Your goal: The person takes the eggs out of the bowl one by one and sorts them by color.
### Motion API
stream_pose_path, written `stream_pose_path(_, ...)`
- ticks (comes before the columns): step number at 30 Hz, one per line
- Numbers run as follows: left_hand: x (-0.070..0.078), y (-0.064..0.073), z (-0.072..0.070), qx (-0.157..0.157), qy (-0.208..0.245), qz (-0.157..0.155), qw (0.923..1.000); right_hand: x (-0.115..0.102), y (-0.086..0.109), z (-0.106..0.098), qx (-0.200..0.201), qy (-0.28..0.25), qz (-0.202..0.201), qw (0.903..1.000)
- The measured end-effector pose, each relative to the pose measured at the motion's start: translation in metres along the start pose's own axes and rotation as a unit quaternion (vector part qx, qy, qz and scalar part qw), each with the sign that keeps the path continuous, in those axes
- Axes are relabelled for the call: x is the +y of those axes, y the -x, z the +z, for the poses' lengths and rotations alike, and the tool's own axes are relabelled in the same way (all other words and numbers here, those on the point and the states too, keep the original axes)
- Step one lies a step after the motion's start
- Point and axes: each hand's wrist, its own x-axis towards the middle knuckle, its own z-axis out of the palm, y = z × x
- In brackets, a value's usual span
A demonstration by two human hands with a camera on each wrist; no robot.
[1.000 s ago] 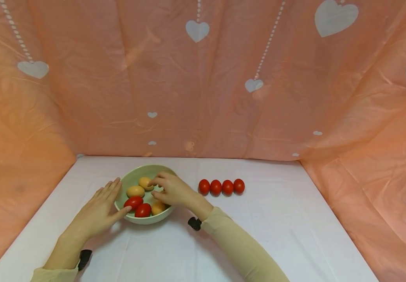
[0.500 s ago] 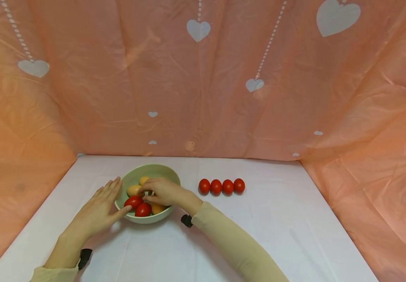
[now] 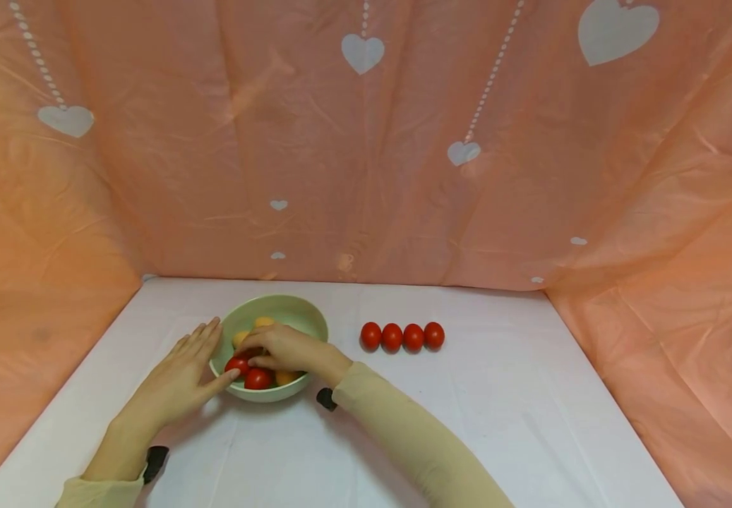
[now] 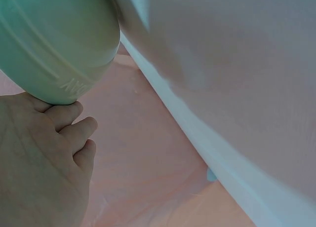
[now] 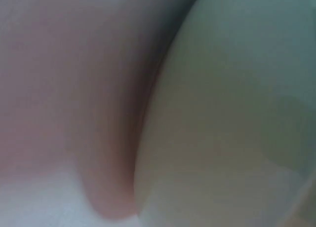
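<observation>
A pale green bowl [image 3: 298,310] stands at the back left of the table, with red tomatoes and yellow egg-shaped pieces [image 3: 264,322] inside. My left hand [image 3: 171,381] lies along its left side, fingers straight against the wall and thumb over the rim. In the left wrist view those fingers touch the outside of the bowl [image 4: 59,49]. My right hand [image 3: 289,349] reaches in over the right rim, its curled fingers and thumb around a red tomato [image 3: 236,365], partly covered. Another red tomato [image 3: 258,379] lies just in front. The right wrist view shows the bowl's outer wall [image 5: 227,113], blurred.
Several red tomatoes [image 3: 392,337] stand in a row on the white tablecloth [image 3: 499,409], right of the bowl. An orange curtain with white hearts [image 3: 315,155] encloses the back and both sides.
My right hand has moved left and forward within the bowl, from over the yellow pieces to the rear red tomato, closing its fingers around it. My left hand stays at the bowl.
</observation>
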Motion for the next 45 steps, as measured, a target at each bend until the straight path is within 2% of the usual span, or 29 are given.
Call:
stream_pose_path(5, 0.0, -0.001, 0.0, -0.002, 0.002, -0.002, 1.0, 0.001, -0.002, 0.002, -0.008, 0.009, -0.002, 0.9999)
stream_pose_path(14, -0.001, 0.001, 0.002, 0.004, 0.001, 0.004, 1.0, -0.001, -0.003, 0.003, -0.025, -0.015, 0.038, 0.9988)
stream_pose_path(22, -0.001, 0.001, 0.002, 0.014, 0.0, 0.008, 0.9999, -0.001, -0.004, 0.003, -0.026, -0.002, 0.037, 0.999)
stream_pose_path(29, -0.001, 0.001, 0.002, 0.008, 0.002, 0.006, 0.9999, -0.003, -0.001, 0.002, -0.013, -0.006, 0.047, 0.9988)
stream_pose_path(37, 0.0, 0.002, 0.002, 0.002, 0.004, 0.0, 1.0, -0.006, 0.004, 0.001, -0.005, 0.028, 0.066, 0.9974)
stream_pose_path(45, 0.0, 0.001, 0.001, 0.003, 0.004, 0.001, 1.0, -0.009, 0.011, -0.005, 0.025, -0.004, 0.062, 0.9978)
